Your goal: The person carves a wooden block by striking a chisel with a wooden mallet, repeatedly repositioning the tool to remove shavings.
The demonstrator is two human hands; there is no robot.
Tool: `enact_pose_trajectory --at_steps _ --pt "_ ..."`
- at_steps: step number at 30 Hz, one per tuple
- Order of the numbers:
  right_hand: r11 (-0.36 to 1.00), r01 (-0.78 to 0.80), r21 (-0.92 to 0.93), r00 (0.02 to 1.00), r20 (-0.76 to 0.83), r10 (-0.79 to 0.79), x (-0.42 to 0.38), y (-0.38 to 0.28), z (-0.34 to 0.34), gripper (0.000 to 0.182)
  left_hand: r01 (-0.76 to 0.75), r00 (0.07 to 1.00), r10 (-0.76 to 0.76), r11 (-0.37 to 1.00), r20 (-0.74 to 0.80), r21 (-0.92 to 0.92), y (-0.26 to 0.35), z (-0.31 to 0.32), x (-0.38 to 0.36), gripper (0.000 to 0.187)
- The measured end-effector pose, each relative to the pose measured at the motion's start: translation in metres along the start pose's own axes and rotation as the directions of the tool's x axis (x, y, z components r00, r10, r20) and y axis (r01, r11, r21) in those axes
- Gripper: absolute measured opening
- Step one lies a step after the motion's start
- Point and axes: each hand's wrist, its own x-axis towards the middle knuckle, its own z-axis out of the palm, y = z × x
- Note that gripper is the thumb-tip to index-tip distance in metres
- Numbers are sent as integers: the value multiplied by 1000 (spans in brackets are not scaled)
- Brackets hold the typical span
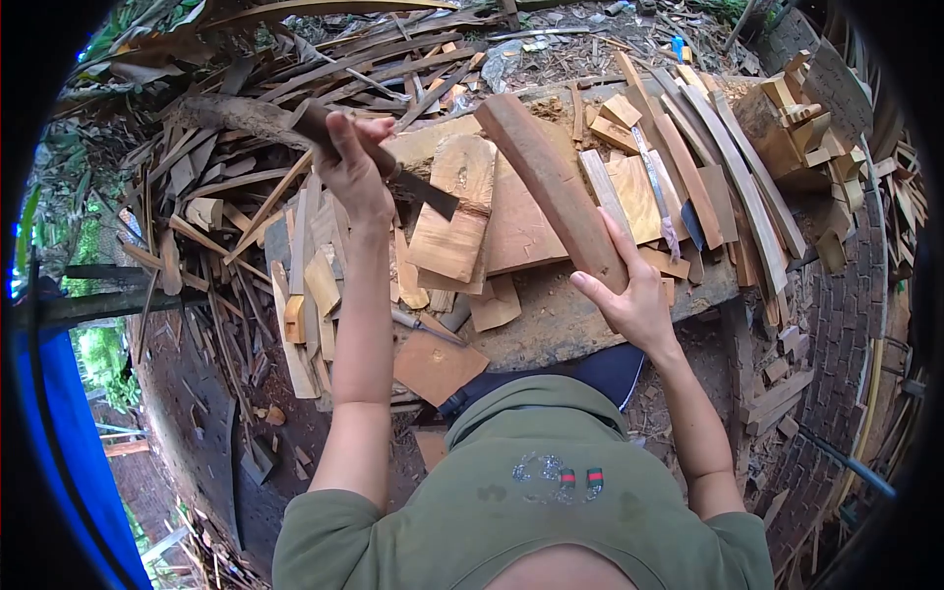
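Observation:
My left hand is closed round the wooden handle of a chisel, whose flat dark blade points down to the right over a pale wood block. A gap or contact between blade and block cannot be told. In my right hand is the lower end of a long brown wooden bar; the bar tilts up and to the left, with its far end above a wide reddish board. The thumb and fingers grip its sides.
Beneath lies a worn workbench with offcuts. A knife-like tool rests near its front edge beside a thin square board. Long strips lean at the right, by a stump bearing wood pieces. Scrap wood is heaped behind.

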Motion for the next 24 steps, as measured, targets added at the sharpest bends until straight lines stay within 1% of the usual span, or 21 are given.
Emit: enact_pose_trajectory --at_steps 1,2,5,7,8,10,11,12,14,15,16,18,20,22,24 --pt "1000 -10 25 1000 -3 10 1 1 0 82 58 997 -60 997 45 52 2 1 0 38" --pt "1000 -10 26 1000 1 10 2 4 0 82 119 993 -119 992 14 30 -1 5 0 36" --pt "1000 7 20 1000 -15 -7 5 10 3 81 134 990 -135 990 28 35 -5 14 5 40" --pt "999 -37 14 999 13 37 5 9 3 81 254 967 -254 964 5 -85 -1 17 9 47" --pt "999 -41 15 999 16 40 5 9 3 81 257 966 -258 963 3 -83 -2 18 9 47" --pt "996 -82 43 996 36 80 5 9 4 81 133 991 -128 981 44 -143 -4 22 9 52" --pt "996 -83 44 996 37 81 5 9 4 81 67 997 -62 990 41 -122 -5 26 9 56" --pt "996 -76 45 997 29 75 6 9 5 81 67 997 -62 990 42 -121 -6 26 10 56" --pt "997 -68 47 998 21 67 7 10 6 81 15 970 -20 1000 241 20 -8 24 11 61" --pt "996 -69 52 998 17 69 7 12 6 81 -41 952 34 999 304 18 -7 25 10 57" --pt "996 -70 57 998 12 70 7 13 7 81 -42 952 34 999 303 20 -8 26 8 57" --pt "996 -71 50 997 13 71 7 13 7 81 37 931 -38 999 364 9 -12 28 3 60" --pt "996 -74 40 997 9 74 6 12 6 80 60 926 -56 998 372 1 -16 29 0 60" --pt "996 -82 29 996 22 81 5 12 4 80 114 920 -104 994 379 -4 -18 30 -3 60" --pt "998 -64 24 998 11 63 4 15 5 81 113 916 -100 994 389 -9 -23 30 -5 58"
